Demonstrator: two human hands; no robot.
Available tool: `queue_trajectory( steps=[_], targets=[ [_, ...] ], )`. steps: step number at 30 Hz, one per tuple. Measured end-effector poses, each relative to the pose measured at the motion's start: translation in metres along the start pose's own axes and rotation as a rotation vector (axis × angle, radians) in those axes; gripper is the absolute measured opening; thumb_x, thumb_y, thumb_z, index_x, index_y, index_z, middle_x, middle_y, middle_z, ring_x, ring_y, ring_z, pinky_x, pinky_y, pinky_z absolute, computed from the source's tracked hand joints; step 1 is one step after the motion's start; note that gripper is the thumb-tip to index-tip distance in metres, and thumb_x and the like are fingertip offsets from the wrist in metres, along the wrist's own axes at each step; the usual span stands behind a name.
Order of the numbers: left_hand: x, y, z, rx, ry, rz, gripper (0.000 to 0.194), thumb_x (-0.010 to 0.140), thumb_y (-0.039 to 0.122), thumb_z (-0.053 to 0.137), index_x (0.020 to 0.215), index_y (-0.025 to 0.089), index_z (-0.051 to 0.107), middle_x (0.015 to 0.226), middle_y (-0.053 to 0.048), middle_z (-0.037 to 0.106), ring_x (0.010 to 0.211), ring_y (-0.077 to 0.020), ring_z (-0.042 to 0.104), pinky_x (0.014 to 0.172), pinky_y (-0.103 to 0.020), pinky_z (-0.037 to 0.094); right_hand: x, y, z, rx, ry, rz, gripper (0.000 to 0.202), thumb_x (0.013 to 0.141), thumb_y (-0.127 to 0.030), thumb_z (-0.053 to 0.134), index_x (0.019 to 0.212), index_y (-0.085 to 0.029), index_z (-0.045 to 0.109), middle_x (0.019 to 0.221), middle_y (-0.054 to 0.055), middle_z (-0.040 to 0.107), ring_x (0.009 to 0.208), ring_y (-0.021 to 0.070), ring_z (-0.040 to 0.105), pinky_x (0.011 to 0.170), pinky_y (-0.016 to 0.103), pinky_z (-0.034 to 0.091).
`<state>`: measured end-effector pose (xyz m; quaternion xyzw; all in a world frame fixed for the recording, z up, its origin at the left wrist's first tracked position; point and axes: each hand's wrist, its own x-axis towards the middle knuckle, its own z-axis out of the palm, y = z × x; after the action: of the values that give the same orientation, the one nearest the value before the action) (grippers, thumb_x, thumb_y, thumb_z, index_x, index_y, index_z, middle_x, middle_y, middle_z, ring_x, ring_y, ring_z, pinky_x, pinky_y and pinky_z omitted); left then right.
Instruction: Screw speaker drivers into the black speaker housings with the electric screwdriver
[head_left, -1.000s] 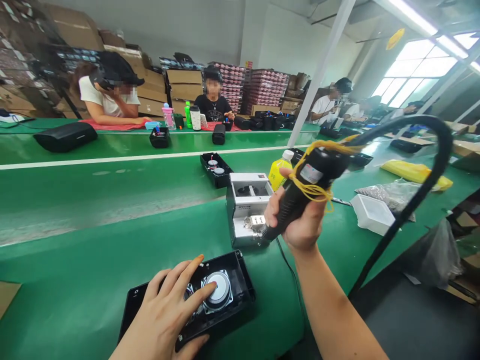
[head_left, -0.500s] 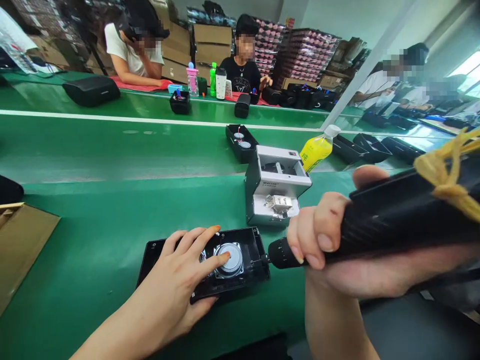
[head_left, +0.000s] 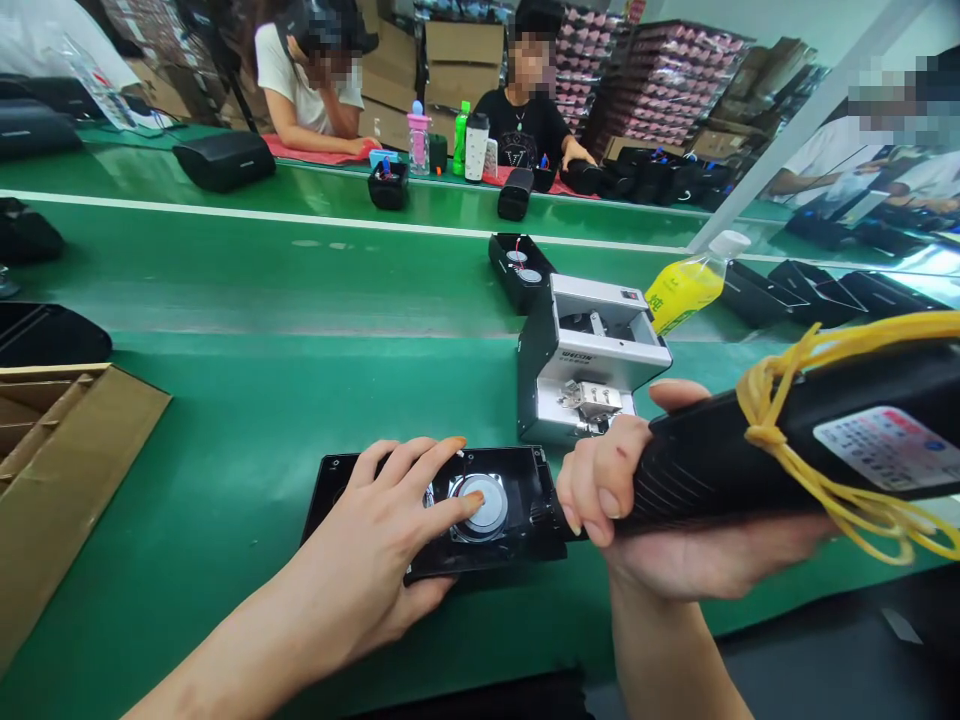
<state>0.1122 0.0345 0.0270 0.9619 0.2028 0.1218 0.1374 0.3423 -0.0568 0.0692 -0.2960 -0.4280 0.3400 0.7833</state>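
A black speaker housing [head_left: 529,545] lies on the green bench, its inside facing up, with a round silver speaker driver [head_left: 491,508] set in it. Across the housing lies my left hand [head_left: 382,525], gripping it with the thumb at the near edge and one finger touching the driver. My right hand [head_left: 607,490] is wrapped round a black electric screwdriver [head_left: 697,470], held nearly level. The tool's front end meets the right end of the housing; the bit and any screw are hidden there.
Behind the housing stands a grey and black screw feeder [head_left: 546,385], with a tilted yellow drink bottle [head_left: 686,290] beside it. A cardboard box [head_left: 97,470] is at left. Another open housing [head_left: 504,262] sits farther back. Across the bench, co-workers sit among black speakers.
The screwdriver has come left against the housing's end, and its body has turned so the label shows. My left hand keeps its grip. The whole view has shifted slightly.
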Motion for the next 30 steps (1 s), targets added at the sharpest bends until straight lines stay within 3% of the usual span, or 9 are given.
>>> queue_trajectory(
  steps=[14, 18, 22, 30],
  targets=[
    [0.000, 0.002, -0.006, 0.002, -0.002, 0.019, 0.063, 0.084, 0.027, 0.088, 0.143, 0.039, 0.072, 0.173, -0.011, 0.052, 0.148, -0.0416, 0.055, 0.119, -0.065, 0.045, 0.002, 0.008, -0.002, -0.014, 0.017, 0.007, 0.058, 0.100, -0.082, 0.065, 0.127, -0.033, 0.082, 0.064, -0.005, 0.061, 0.036, 0.0131, 0.049, 0.034, 0.025, 0.046],
    [0.002, 0.003, -0.005, 0.001, -0.001, 0.015, 0.061, 0.085, 0.028, 0.089, 0.143, 0.039, 0.072, 0.173, -0.010, 0.053, 0.147, -0.0412, 0.055, 0.119, -0.065, 0.045, 0.000, 0.010, -0.002, -0.034, 0.010, 0.010, 0.063, 0.098, -0.088, 0.064, 0.126, -0.033, 0.080, 0.062, -0.005, 0.061, 0.035, 0.0133, 0.047, 0.033, 0.026, 0.046],
    [0.004, 0.003, -0.006, -0.007, 0.003, 0.023, 0.058, 0.088, 0.031, 0.088, 0.143, 0.039, 0.072, 0.173, -0.011, 0.053, 0.148, -0.0419, 0.055, 0.117, -0.067, 0.046, -0.006, 0.010, 0.002, -0.035, 0.029, 0.027, 0.059, 0.092, -0.086, 0.075, 0.122, -0.035, 0.082, 0.062, -0.005, 0.059, 0.035, 0.0128, 0.046, 0.032, 0.025, 0.044],
    [0.003, 0.005, -0.010, -0.018, -0.013, 0.045, 0.046, 0.097, 0.036, 0.079, 0.142, 0.036, 0.072, 0.170, -0.016, 0.055, 0.145, -0.0434, 0.056, 0.115, -0.069, 0.045, -0.015, 0.010, 0.006, -0.046, -0.090, 0.032, 0.049, 0.099, -0.077, 0.074, 0.120, -0.035, 0.085, 0.063, -0.003, 0.062, 0.036, 0.0154, 0.052, 0.033, 0.027, 0.045]
  ],
)
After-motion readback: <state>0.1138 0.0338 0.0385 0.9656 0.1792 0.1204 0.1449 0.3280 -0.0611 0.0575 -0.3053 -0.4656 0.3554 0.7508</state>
